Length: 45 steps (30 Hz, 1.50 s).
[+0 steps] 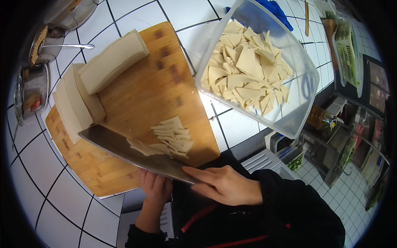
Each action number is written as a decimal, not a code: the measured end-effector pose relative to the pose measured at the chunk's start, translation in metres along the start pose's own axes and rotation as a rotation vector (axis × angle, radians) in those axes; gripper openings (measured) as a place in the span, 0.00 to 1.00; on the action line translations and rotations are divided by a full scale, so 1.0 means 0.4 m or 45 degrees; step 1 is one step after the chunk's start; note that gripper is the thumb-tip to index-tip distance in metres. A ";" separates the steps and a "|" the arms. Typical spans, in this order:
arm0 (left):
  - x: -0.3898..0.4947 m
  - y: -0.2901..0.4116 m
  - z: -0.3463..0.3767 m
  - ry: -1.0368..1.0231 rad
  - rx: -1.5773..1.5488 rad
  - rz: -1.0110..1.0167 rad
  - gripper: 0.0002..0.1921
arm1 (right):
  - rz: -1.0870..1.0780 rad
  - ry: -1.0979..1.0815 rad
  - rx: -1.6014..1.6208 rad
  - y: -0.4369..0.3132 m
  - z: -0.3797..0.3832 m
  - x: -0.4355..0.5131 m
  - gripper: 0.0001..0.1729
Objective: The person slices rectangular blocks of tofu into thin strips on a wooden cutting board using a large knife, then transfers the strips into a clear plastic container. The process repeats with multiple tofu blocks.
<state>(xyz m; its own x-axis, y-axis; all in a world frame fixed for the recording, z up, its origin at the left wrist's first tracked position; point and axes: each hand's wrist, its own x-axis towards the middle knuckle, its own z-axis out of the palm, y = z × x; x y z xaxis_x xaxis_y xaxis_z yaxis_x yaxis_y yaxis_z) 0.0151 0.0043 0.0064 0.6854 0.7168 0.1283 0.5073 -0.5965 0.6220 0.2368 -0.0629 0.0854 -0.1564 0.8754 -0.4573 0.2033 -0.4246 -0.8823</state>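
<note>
My right hand (226, 186) grips the near end of a wide cleaver (124, 150), whose blade reaches left over a wooden cutting board (130, 105). Beside the blade lie thin pale slices (173, 136) of what may be tofu sheet or dough, some against the steel. My left hand (155, 186) is at the board's near edge, below the blade; its fingertips are partly hidden, and whether it holds anything does not show. Thick pale slabs (114, 62) rest on the board's far left part, some standing against each other. A clear plastic bin (297, 124) right of the board holds many cut pieces (248, 62).
Metal pots (74, 15) stand at the far left, one with a spoon (68, 46). A blue cloth (276, 12) lies behind the bin. At the right are a green basket (347, 55) and shelves with containers. The board lies on a white tiled counter (34, 173).
</note>
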 end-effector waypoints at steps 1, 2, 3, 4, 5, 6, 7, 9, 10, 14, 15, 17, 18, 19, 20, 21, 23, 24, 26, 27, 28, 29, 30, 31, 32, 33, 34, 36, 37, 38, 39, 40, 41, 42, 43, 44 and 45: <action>-0.011 -0.003 0.000 0.006 -0.007 0.017 0.15 | 0.005 -0.007 -0.006 -0.003 -0.004 -0.007 0.27; -0.026 -0.002 -0.001 -0.003 -0.017 -0.006 0.15 | 0.006 -0.040 0.007 -0.009 -0.011 -0.023 0.28; -0.041 -0.001 0.001 0.009 -0.033 -0.032 0.15 | 0.029 -0.086 0.027 -0.018 -0.020 -0.045 0.29; -0.052 0.001 0.010 0.016 -0.131 -0.143 0.16 | 0.071 -0.135 0.026 -0.026 -0.027 -0.065 0.29; -0.058 0.002 0.021 0.045 -0.237 -0.253 0.16 | 0.066 -0.134 0.009 -0.029 -0.032 -0.078 0.29; -0.060 -0.002 0.022 0.062 -0.343 -0.270 0.16 | 0.077 -0.143 -0.002 -0.030 -0.036 -0.089 0.29; -0.059 -0.001 0.027 0.062 -0.233 -0.237 0.17 | 0.146 -0.194 -0.011 -0.029 -0.037 -0.097 0.30; -0.043 -0.008 0.016 0.050 -0.006 -0.004 0.17 | 0.097 -0.107 -0.024 -0.024 -0.031 -0.098 0.28; -0.032 -0.007 0.012 0.047 0.014 0.022 0.16 | 0.104 -0.085 -0.020 -0.020 -0.026 -0.093 0.28; 0.002 0.007 0.003 0.053 0.053 0.036 0.15 | 0.089 -0.057 -0.112 -0.003 -0.001 -0.041 0.26; 0.005 0.008 0.001 0.040 0.061 0.030 0.15 | 0.047 -0.024 -0.094 0.001 0.008 -0.023 0.26; 0.000 0.007 -0.001 0.024 0.040 0.020 0.16 | -0.016 0.021 -0.058 0.003 0.017 0.001 0.26; -0.009 0.004 -0.003 0.002 0.023 -0.018 0.17 | -0.019 0.027 -0.019 0.001 0.017 0.002 0.27; -0.020 0.000 -0.004 0.010 0.002 -0.009 0.17 | 0.005 -0.017 -0.027 -0.002 0.014 -0.004 0.28; -0.033 -0.004 0.000 0.017 -0.028 -0.033 0.17 | 0.026 -0.063 -0.037 -0.009 0.003 -0.022 0.28; -0.050 -0.005 0.002 0.016 -0.076 -0.088 0.18 | 0.054 -0.111 -0.043 -0.017 -0.006 -0.043 0.29; -0.077 -0.012 0.014 -0.027 -0.054 -0.125 0.18 | 0.012 -0.100 -0.039 -0.023 -0.015 -0.071 0.29; -0.085 -0.019 0.018 -0.006 -0.087 -0.116 0.18 | 0.024 -0.116 -0.037 -0.025 -0.018 -0.082 0.29; -0.090 -0.029 0.023 -0.004 -0.022 -0.076 0.18 | 0.110 -0.191 -0.060 -0.025 -0.021 -0.093 0.30; -0.087 -0.032 0.023 0.028 -0.024 -0.040 0.18 | 0.073 -0.152 -0.065 -0.027 -0.023 -0.099 0.29; -0.082 -0.032 0.022 0.019 0.003 -0.030 0.17 | 0.092 -0.158 -0.073 -0.028 -0.024 -0.102 0.29; -0.074 -0.029 0.018 0.021 0.010 -0.024 0.17 | 0.128 -0.173 -0.078 -0.027 -0.024 -0.099 0.29; -0.065 -0.024 0.013 0.021 0.017 -0.018 0.17 | 0.101 -0.125 -0.068 -0.027 -0.020 -0.095 0.28; -0.054 -0.017 0.008 0.027 0.042 -0.006 0.16 | 0.092 -0.085 -0.055 -0.026 -0.013 -0.089 0.28; -0.042 -0.011 0.004 0.032 0.065 0.007 0.16 | 0.124 -0.074 -0.034 -0.024 -0.005 -0.080 0.27; -0.030 -0.006 0.001 0.033 0.097 0.003 0.15 | 0.075 -0.036 -0.056 -0.019 0.002 -0.068 0.27; -0.020 -0.004 -0.002 0.042 0.100 0.027 0.15 | 0.065 -0.027 -0.069 -0.011 0.010 -0.051 0.27; -0.006 -0.003 -0.007 0.050 0.129 0.044 0.14 | 0.028 -0.015 -0.076 0.005 0.025 -0.014 0.27; -0.004 -0.004 -0.009 0.047 0.113 0.042 0.15 | 0.013 -0.008 -0.061 0.007 0.025 -0.008 0.27; -0.007 -0.006 -0.010 0.044 0.095 0.040 0.15 | 0.000 -0.001 -0.045 0.007 0.025 -0.004 0.27; -0.013 -0.009 -0.011 0.039 0.076 0.039 0.16 | -0.007 0.007 -0.027 0.005 0.024 -0.004 0.27; -0.021 -0.013 -0.012 0.039 0.073 0.031 0.17 | 0.006 -0.020 -0.016 -0.002 0.020 -0.012 0.28; -0.033 -0.016 -0.013 0.043 0.072 0.022 0.18 | 0.021 -0.052 -0.007 -0.012 0.009 -0.030 0.28; -0.048 -0.016 -0.015 0.049 0.079 -0.004 0.18 | 0.063 -0.097 0.018 -0.022 0.002 -0.050 0.28; -0.060 -0.016 -0.008 0.042 -0.062 -0.124 0.19 | 0.048 -0.107 0.005 -0.029 -0.004 -0.066 0.28; -0.068 -0.017 0.003 0.046 -0.194 -0.254 0.19 | 0.051 -0.129 0.002 -0.034 -0.011 -0.079 0.29; -0.072 -0.022 0.009 0.095 -0.411 -0.333 0.20 | 0.095 -0.182 0.002 -0.036 -0.015 -0.088 0.30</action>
<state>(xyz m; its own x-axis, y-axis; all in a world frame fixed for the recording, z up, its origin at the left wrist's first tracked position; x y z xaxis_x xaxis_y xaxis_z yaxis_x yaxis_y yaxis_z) -0.0073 -0.0125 -0.0053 0.5095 0.8603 -0.0181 0.4615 -0.2555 0.8496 0.2454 -0.0861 0.1147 -0.2772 0.7995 -0.5329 0.2177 -0.4879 -0.8453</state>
